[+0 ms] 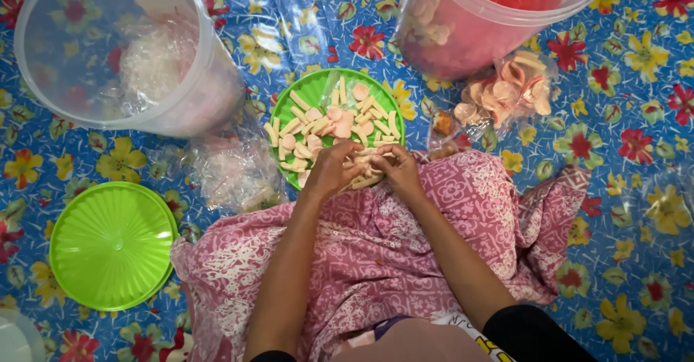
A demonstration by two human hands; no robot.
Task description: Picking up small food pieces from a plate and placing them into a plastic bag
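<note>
A green plate (318,84) lies on the floral mat, covered with several pale stick crackers and round pink crackers (340,120). My left hand (331,168) and my right hand (396,168) meet at the plate's near edge. Both curl around a bunch of stick crackers (365,167) held between them. My lap is covered by pink patterned cloth (376,253).
A clear bucket (43,95) with plastic bags stands far left, a clear bucket of red crackers (463,37) far right. A filled bag of round crackers (506,91) lies beside it. A green lid (112,245) lies at left, crumpled clear bags (231,170) near the plate.
</note>
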